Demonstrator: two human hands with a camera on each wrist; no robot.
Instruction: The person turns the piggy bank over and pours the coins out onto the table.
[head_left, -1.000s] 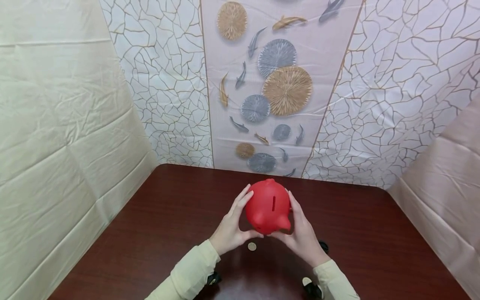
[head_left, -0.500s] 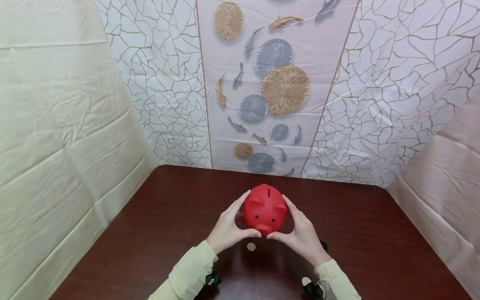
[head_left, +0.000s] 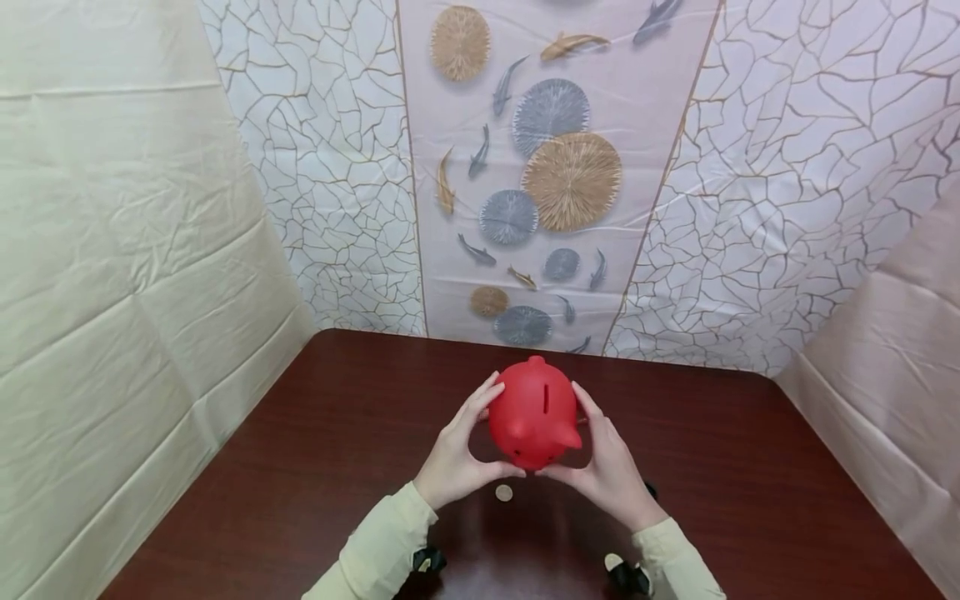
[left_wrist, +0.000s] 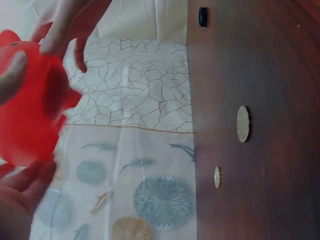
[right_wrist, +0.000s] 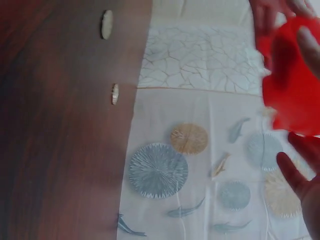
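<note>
A red piggy bank (head_left: 532, 414) is held up above the table between both hands. Its coin slot faces the head camera, and its snout end tips down toward the person. The left hand (head_left: 459, 458) grips its left side, thumb below the snout end and fingers along the side. On the other side, the right hand (head_left: 609, 467) grips it in the same way, the two thumbtips close together. Below lies a coin (head_left: 504, 493) on the table; another coin (head_left: 613, 562) lies nearer the right sleeve. The left wrist view shows the piggy bank's (left_wrist: 30, 105) underside hanging off the tabletop.
A small black piece (left_wrist: 202, 17) lies on the dark wooden table (head_left: 360, 433); the right wrist partly hides it in the head view. Black objects (head_left: 628, 578) sit by both cuffs. Patterned cloth (head_left: 360, 208) rises behind the table's far edge, with plain cloth at the sides.
The piggy bank rocked upright, its face showing half a second ago, then tipped forward again so the slot faces the head camera. Both hands kept their grip; the coins stayed put.
</note>
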